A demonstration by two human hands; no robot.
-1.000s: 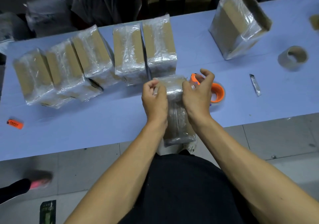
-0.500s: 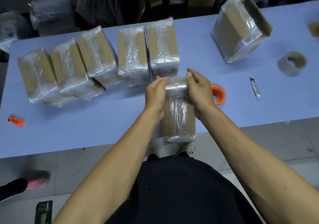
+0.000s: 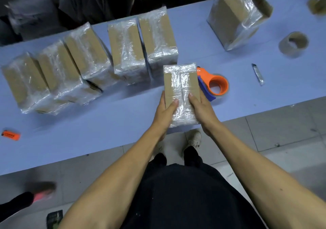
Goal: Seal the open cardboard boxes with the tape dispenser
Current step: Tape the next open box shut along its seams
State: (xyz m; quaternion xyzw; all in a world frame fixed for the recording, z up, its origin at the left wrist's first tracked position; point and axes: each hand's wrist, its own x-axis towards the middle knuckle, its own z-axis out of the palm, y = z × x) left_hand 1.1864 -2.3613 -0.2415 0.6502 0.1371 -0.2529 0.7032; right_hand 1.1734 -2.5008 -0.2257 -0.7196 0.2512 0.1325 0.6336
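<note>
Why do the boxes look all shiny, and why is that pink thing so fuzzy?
Head view: room light glares white off the crinkled clear tape on the held cardboard box; the pink and black shoe at the lower left is smeared by motion blur; the wide lens bends the blue table's edge.

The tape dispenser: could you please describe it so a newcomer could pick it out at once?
On the blue table, look just right of the taped box held by both hands. The tape dispenser lies there: an orange ring with a dark blue blade guard, unlike the bare brown tape roll farther right.
</note>
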